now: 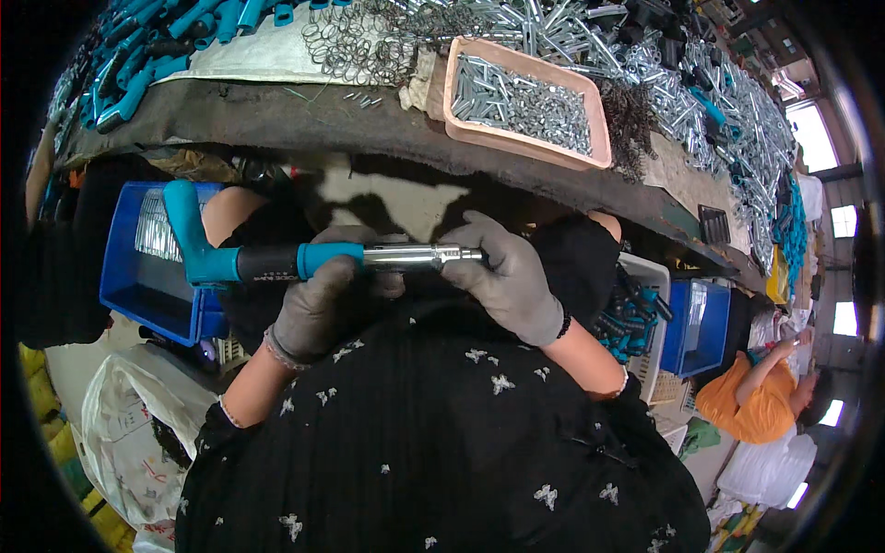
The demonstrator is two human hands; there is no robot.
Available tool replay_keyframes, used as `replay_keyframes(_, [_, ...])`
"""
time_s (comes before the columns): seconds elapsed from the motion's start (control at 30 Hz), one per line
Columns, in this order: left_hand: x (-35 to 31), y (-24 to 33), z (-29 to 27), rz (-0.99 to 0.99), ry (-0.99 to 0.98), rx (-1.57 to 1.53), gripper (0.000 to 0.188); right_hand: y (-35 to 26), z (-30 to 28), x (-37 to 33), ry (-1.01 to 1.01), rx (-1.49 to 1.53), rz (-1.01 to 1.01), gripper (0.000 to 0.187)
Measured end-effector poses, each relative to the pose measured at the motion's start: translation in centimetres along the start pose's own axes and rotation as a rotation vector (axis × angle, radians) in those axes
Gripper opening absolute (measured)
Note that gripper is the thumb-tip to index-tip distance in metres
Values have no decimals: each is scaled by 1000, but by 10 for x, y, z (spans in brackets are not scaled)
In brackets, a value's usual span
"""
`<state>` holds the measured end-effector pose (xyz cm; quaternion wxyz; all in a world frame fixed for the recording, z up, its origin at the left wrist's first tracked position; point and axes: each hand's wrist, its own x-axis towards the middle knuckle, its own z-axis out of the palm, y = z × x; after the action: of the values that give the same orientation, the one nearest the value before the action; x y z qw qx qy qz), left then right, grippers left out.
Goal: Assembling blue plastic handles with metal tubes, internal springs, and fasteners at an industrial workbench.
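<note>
Evidently both hands were full: the fingers (336, 270) of the grey-gloved left hand (318, 304) were curled round the teal collar of a teal-and-black tool (272, 264), and those of the right hand (516, 286), gloved too, were closed on its bright metal tip. The tool lay crosswise near the middle of the view, above the person's black dress (406, 424), its metal end toward three o'clock, its body toward nine and its bent teal handle angling up toward eleven.

Just past that handle, at nine o'clock, stood a blue bin (147, 309); a white sack (138, 415) sat at eight. At three o'clock a pale crate (656, 355) held teal-and-black parts (627, 318), with a second blue bin (678, 323) beside it.

Across the top ran a cloth-covered counter (240, 111). On it, a pink tray (525, 150) of small metal pieces (525, 106) rested at one o'clock, metal tubes (562, 32) heaped behind it. Wire rings (355, 41) were strewn at eleven, and teal housings (124, 88) were piled at ten.

Farther out, near four, was another person in orange (761, 401).
</note>
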<state>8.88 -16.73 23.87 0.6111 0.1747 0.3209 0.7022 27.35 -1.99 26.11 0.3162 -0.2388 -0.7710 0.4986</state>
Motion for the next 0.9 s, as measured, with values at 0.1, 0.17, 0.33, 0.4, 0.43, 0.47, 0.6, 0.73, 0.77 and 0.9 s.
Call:
replay_keyframes(0.1, [-1, -1, 6, -21, 8, 24, 49, 0, -16, 5, -269, 170, 500, 33])
replay_keyframes(0.17, [0, -1, 0, 7, 32, 10, 50, 10, 5, 5, -74, 20, 174, 35])
replay_keyframes(0.33, [-2, 3, 2, -18, 40, 27, 51, 11, -16, 14, -228, -214, -140, 42])
replay_keyframes(0.4, [-1, 3, 2, 5, 48, 83, 51, 5, -21, 20, -513, 391, 838, 27])
replay_keyframes(0.43, [0, 4, -2, 4, 53, 55, 50, 5, -17, 20, -496, 156, 410, 31])
replay_keyframes(0.47, [1, 5, -3, 3, 58, 27, 50, -1, -15, 24, -493, 154, 408, 31])
replay_keyframes(0.6, [-2, 14, 9, -37, 48, -78, 47, -1, -13, 36, -219, -779, -807, 30])
replay_keyframes(0.73, [1, 26, 8, 7, -38, 235, 47, -1, -14, 35, -671, -100, 84, 29])
replay_keyframes(0.77, [1, 28, 6, 21, -65, 350, 47, -13, -16, 38, -692, 69, 349, 30])
replay_keyframes(0.9, [2, 28, 14, -12, 62, 98, 49, -13, -15, 37, -399, -397, -396, 27])
